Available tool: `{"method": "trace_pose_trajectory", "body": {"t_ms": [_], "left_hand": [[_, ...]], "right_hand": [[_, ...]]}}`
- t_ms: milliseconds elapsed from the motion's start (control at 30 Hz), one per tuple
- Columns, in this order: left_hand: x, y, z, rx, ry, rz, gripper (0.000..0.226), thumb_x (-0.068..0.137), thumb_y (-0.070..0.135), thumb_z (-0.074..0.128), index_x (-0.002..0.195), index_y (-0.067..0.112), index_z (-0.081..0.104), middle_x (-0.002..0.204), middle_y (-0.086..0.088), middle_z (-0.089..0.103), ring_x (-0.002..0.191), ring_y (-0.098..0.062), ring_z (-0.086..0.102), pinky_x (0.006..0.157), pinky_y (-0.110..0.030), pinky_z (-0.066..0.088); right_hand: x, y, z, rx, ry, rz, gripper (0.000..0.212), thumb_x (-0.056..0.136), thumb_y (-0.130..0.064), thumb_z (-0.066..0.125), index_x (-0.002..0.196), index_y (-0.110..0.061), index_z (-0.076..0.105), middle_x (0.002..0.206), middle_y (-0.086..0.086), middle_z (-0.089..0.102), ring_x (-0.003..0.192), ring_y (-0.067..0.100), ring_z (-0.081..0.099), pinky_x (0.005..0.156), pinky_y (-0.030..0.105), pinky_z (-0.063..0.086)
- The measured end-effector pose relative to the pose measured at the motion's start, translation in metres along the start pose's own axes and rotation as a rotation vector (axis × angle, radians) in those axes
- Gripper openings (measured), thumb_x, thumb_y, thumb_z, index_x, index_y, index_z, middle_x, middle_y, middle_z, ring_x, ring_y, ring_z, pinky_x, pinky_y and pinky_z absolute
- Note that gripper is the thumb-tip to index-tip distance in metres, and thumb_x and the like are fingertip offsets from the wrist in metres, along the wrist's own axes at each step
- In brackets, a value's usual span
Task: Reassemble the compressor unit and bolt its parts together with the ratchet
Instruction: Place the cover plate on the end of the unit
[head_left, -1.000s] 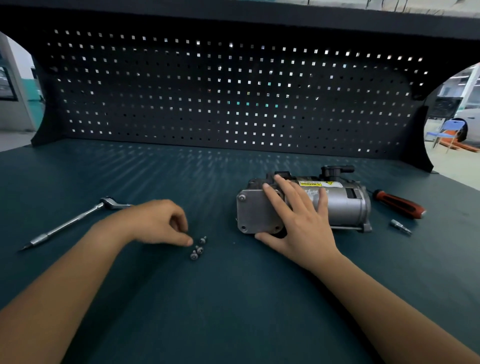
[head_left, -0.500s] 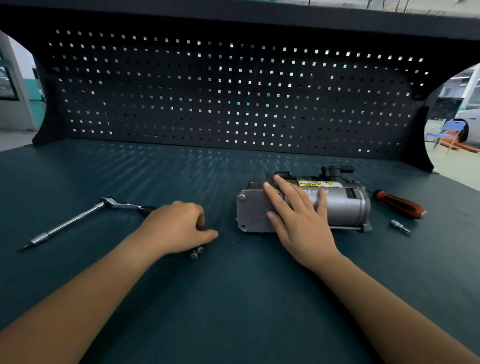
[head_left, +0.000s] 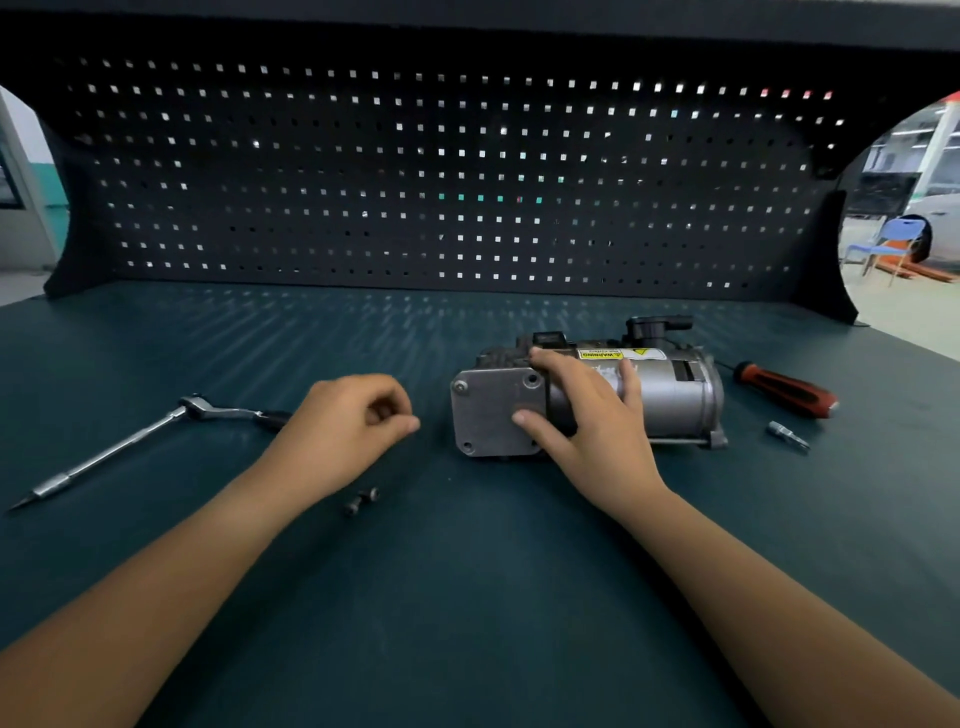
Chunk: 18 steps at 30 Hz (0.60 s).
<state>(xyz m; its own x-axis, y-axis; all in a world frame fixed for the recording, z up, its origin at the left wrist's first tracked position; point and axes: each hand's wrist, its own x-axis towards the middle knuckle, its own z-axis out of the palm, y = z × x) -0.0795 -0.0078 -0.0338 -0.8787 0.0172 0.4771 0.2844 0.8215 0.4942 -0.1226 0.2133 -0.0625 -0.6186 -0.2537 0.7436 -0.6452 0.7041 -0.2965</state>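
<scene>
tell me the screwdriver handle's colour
Red with a black grip, on the screwdriver; head view.

The scene is dimly lit. Daylight is let through the holes of the dark pegboard (head_left: 415, 182) and cast as pale streaks on the surface (head_left: 260, 338). The far right is washed out. Straight edges are bowed by wide-angle distortion, and the left hand (head_left: 348, 421) is slightly blurred.

Compressor (head_left: 670, 395) dull grey metal; ratchet (head_left: 156, 434) glossy metal; bench mat (head_left: 467, 597) matt.

Dark green bench (head_left: 467, 623) with compressor (head_left: 670, 395), ratchet (head_left: 130, 447), two bolts (head_left: 361, 501), screwdriver (head_left: 784, 389), bit (head_left: 787, 435).
</scene>
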Motion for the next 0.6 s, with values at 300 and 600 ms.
{"method": "trace_pose_trajectory", "body": {"t_ms": [300,600], "left_hand": [[-0.005,0.045,0.007,-0.38,0.188,0.125,0.033,0.076,-0.005,0.068,0.075,0.028,0.064,0.082,0.014,0.064,0.073,0.006,0.063,0.068,-0.005,0.047],[0.011,0.062,0.032,-0.096,0.133,0.313,0.011,0.078,0.007,0.072,0.089,0.008,0.074,0.082,0.002,0.065,0.071,-0.01,0.06,0.07,-0.019,0.047]], "right_hand": [[0.0,0.001,0.0,0.06,0.006,0.02,0.049,0.081,-0.029,0.07,0.126,-0.022,0.051,0.129,-0.015,0.054,0.119,-0.004,0.041,0.11,0.026,-0.006],[0.001,0.001,0.0,0.056,0.019,0.014,0.048,0.081,-0.03,0.07,0.125,-0.022,0.053,0.129,-0.016,0.054,0.12,-0.004,0.041,0.108,0.023,-0.005]]}}
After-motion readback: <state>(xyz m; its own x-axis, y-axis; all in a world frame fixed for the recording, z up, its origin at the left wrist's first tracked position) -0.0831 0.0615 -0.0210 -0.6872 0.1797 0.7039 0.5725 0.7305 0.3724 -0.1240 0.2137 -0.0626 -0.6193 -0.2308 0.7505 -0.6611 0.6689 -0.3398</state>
